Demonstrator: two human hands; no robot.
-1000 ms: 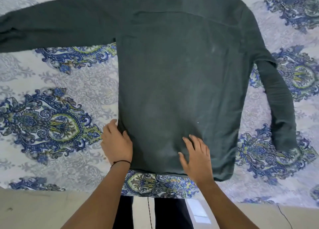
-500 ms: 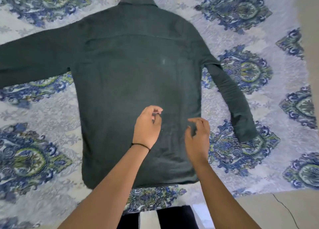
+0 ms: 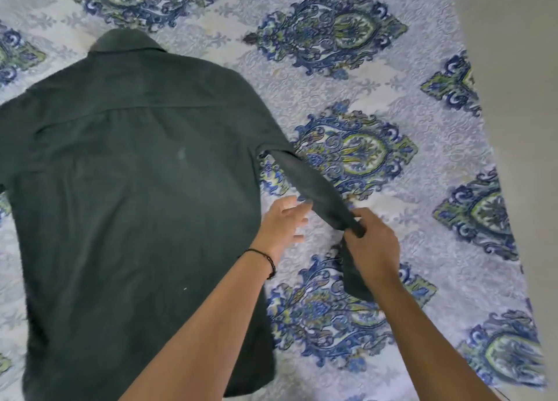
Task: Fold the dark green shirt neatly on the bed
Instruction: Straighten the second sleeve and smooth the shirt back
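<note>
The dark green shirt (image 3: 126, 207) lies back-up and flat on the bed, collar (image 3: 123, 39) pointing away from me. Its right sleeve (image 3: 308, 183) is lifted off the bedspread and stretched toward me. My right hand (image 3: 371, 246) is shut on that sleeve near the cuff, and the cuff end hangs down below the hand. Beside the sleeve, between it and the shirt's side edge, my left hand (image 3: 282, 224) hovers with fingers spread, holding nothing. The shirt's left sleeve runs out of view at the left.
The bedspread (image 3: 347, 77) is pale with large blue and green paisley medallions. The bed's edge runs diagonally down the right side, with plain beige floor (image 3: 519, 98) beyond it.
Both hands have moved right, off the shirt's body. My right hand has taken hold of the right sleeve and raised it. The view has swung to the right.
</note>
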